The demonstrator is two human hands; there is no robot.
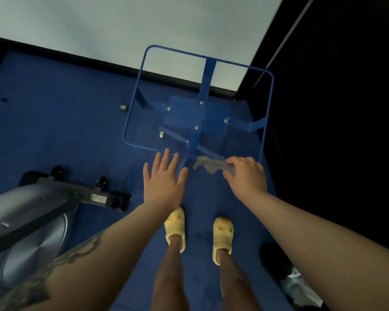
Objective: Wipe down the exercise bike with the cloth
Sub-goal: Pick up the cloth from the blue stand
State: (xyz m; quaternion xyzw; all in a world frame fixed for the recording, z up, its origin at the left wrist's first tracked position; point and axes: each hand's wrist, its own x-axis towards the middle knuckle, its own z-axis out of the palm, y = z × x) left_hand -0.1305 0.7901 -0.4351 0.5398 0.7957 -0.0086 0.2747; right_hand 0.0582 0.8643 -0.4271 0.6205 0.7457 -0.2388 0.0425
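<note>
A grey cloth (208,164) lies bunched on the near edge of a clear glass table with a blue frame (265,102). My right hand (247,176) is closed on the cloth's right end. To its left, my left hand (164,180) hovers flat with fingers spread and holds nothing. The grey exercise bike (29,221) stands at the lower left, with its round flywheel cover and black base bar with small wheels. Neither hand touches the bike.
Blue carpet (65,131) covers the floor. A white wall with a black skirting runs behind the table. My feet in yellow slippers (175,227) stand between bike and table. A dark curtain (335,108) fills the right side. A dark bundle (290,281) lies at lower right.
</note>
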